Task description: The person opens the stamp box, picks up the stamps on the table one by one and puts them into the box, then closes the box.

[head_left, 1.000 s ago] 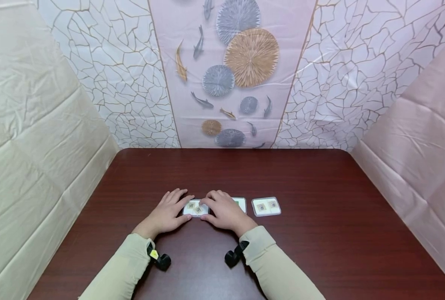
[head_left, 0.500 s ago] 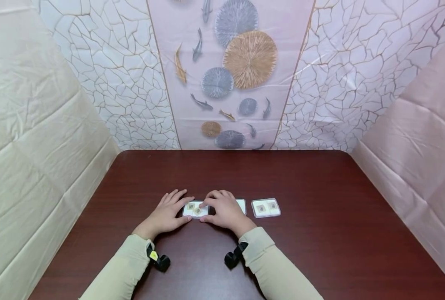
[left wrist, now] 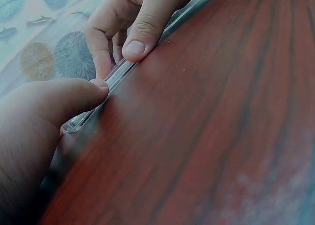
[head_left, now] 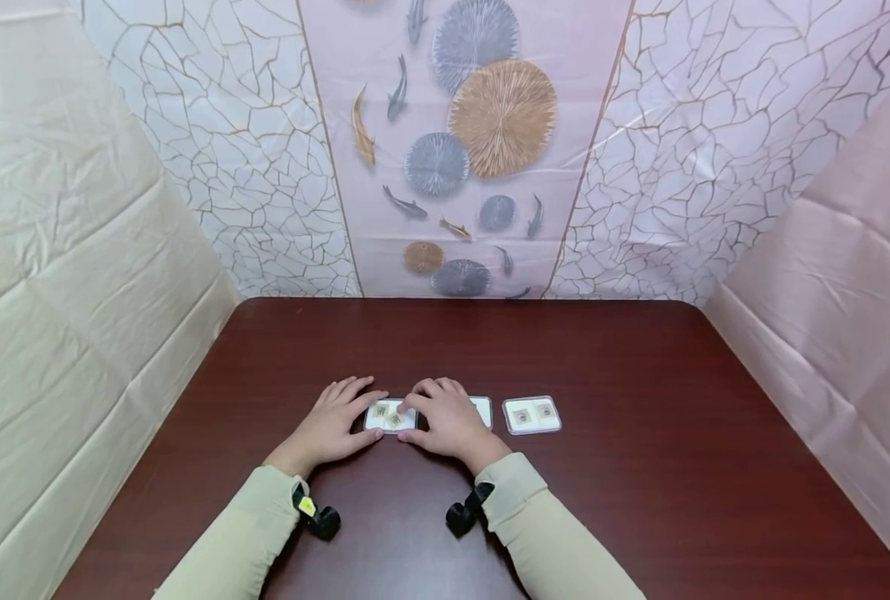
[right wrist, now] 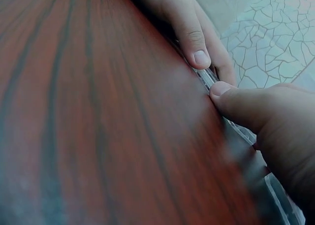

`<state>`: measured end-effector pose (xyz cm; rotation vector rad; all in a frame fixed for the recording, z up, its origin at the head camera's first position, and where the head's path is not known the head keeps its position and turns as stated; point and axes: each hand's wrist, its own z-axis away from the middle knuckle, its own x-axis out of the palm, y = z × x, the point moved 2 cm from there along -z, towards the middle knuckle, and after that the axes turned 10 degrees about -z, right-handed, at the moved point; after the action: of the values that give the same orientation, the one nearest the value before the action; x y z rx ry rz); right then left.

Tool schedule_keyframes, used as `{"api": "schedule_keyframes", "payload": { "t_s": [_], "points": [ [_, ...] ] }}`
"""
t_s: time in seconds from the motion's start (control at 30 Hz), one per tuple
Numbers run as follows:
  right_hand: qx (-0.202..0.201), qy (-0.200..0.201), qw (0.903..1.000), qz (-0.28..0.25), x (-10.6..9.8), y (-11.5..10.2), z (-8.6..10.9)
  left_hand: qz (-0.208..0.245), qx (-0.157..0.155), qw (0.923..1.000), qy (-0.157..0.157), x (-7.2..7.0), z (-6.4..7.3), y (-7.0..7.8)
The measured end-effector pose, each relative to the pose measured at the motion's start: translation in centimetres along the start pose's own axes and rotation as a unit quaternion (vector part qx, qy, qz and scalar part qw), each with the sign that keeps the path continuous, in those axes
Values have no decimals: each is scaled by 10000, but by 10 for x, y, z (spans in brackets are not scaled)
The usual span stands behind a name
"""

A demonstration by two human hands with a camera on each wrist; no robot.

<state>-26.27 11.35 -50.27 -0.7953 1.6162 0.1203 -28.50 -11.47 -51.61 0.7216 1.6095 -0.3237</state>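
Observation:
A flat clear plastic case [head_left: 391, 415] with a white insert and two small squarish tan pieces lies on the table between the hands. My left hand [head_left: 328, 423] holds its left end, thumb at the near edge and index finger at the far side, other fingers spread. My right hand [head_left: 448, 423] grips the right end, its thumb [right wrist: 221, 88] against the near edge and its index finger bent over the top. In the left wrist view both thumbs press along the thin clear case edge [left wrist: 118, 77]. What the small pieces are is too small to tell.
A second case [head_left: 484, 408] with a white face is partly covered by the right hand. A third case [head_left: 532, 415] with two small greyish square pieces lies farther right. The dark red wooden table [head_left: 640, 500] meets patterned cloth at its back and plain cloth at both sides.
Hands and cases stay almost in place, the right thumb creeping slightly left. A green patch on the middle case, visible one second ago, no longer shows.

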Motion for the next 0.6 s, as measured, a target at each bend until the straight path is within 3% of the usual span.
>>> {"api": "schedule_keyframes", "payload": {
  "t_s": [0.37, 0.6],
  "points": [
    [177, -144, 9997, -91, 2, -2, 0, -35, -3, 10000, -42, -2, 2, -1],
    [55, -24, 10000, -33, -2, 0, -1, 18, -46, 10000, -39, -3, -1, 1]
  ]
}}
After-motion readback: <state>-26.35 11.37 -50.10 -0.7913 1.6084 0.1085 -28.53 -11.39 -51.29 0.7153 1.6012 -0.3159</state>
